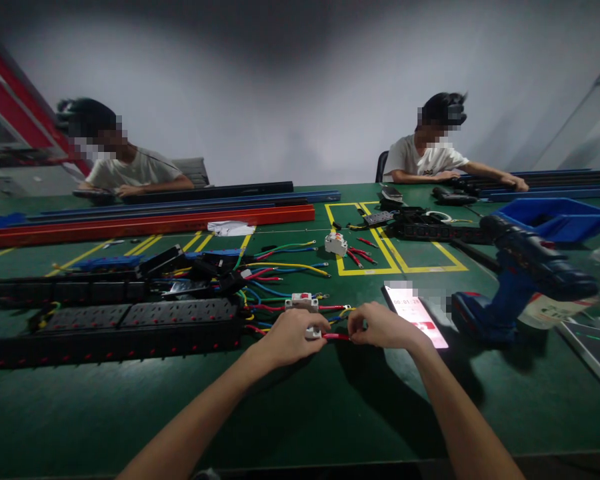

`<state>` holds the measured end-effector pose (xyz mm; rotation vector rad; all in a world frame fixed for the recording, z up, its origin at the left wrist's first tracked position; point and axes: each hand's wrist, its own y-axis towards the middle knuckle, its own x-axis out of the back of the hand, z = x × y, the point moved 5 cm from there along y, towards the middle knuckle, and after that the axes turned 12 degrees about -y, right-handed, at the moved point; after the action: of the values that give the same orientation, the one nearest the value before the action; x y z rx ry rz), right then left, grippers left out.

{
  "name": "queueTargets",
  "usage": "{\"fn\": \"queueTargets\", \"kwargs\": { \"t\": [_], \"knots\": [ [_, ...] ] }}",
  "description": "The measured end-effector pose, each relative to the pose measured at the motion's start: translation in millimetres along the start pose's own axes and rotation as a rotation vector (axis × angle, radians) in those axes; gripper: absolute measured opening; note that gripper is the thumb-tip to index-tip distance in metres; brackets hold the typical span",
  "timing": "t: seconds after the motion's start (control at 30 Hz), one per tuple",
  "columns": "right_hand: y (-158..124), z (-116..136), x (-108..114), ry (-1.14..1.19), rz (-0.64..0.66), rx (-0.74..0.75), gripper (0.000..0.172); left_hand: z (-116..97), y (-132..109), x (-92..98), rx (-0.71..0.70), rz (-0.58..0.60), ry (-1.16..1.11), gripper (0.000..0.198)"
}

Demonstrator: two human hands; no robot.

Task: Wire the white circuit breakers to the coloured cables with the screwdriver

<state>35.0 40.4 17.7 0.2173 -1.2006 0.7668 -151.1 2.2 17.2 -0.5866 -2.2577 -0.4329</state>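
My left hand (293,333) is closed around a small white circuit breaker (313,332), which its fingers partly cover. From the breaker's right side runs a short red wire (336,337), its far end pinched between the fingertips of my right hand (380,325). Just behind my left hand lies another white circuit breaker (301,302) with a red toggle and red wires on both sides. Green, yellow, blue and red wires come out of the black power strips (180,313) on the left and pass by my hands.
A phone (415,315) showing a timer lies beside my right hand. A blue cordless drill (515,287) stands to the right, with a blue bin (555,217) behind. More white breakers (335,244) and loose red wires (361,255) sit mid-table. Two people sit across, near long rails (155,223).
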Motion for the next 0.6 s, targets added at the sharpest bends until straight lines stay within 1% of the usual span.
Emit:
{"fn": "queueTargets", "kwargs": {
  "t": [0.1,0.2,0.27,0.3,0.37,0.43,0.53,0.6],
  "knots": [
    [-0.4,2.2,0.9,-0.002,0.005,-0.005,0.011,-4.0,1.7,5.0,-0.010,0.077,0.045,0.021],
    [-1.0,3.8,1.4,0.004,0.014,-0.016,0.011,-10.0,2.4,12.1,-0.071,0.212,0.074,0.025],
    [-1.1,3.2,1.0,0.009,0.021,-0.029,0.011,-12.4,3.1,16.1,-0.088,0.257,0.068,0.029],
    [-0.9,2.5,0.7,0.011,0.023,-0.038,0.011,-13.0,3.9,17.8,-0.086,0.244,0.065,0.032],
    [-0.4,0.5,-0.2,0.014,0.027,-0.058,0.012,-14.2,5.7,18.1,-0.079,0.183,0.070,0.036],
    [0.3,-1.1,-1.1,0.015,0.028,-0.075,0.012,-16.4,6.9,14.0,-0.086,0.126,0.079,0.037],
    [0.7,-2.2,-2.1,0.013,0.025,-0.097,0.011,-20.2,6.4,5.6,-0.111,0.095,0.104,0.032],
    [0.5,-2.5,-2.5,0.009,0.021,-0.111,0.010,-20.8,4.6,3.8,-0.122,0.085,0.135,0.028]
  ]
}}
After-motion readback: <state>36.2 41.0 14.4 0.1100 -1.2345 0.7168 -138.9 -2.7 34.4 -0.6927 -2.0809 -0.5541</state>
